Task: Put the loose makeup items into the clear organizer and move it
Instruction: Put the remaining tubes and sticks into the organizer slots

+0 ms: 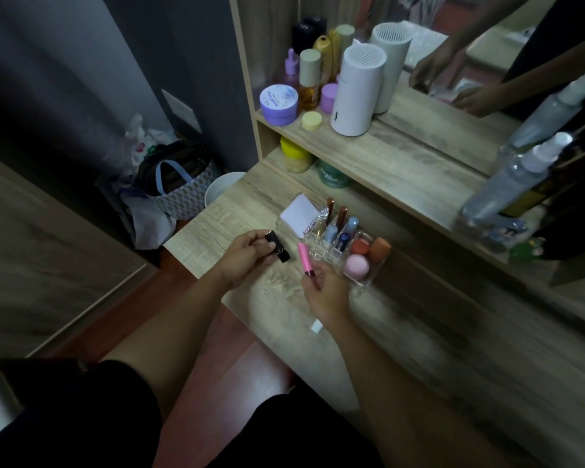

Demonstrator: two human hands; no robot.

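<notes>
A clear organizer [363, 284] stands on the wooden vanity top, holding several lip tubes [341, 221] upright, three makeup sponges [356, 264] and a white card pack [300, 213]. My left hand [247, 256] grips a black lipstick tube [278, 246] just left of the organizer. My right hand [323, 288] holds a pink lip gloss tube [305, 259] by its lower end, its tip pointing up beside the organizer's front left corner.
A raised shelf [402, 157] behind carries jars, bottles and a white cylinder device [357, 91]. A mirror stands at the right, with spray bottles [510, 179] in front. A small white scrap [316, 326] lies near the table edge. Bags and a white bin [218, 190] sit on the floor at left.
</notes>
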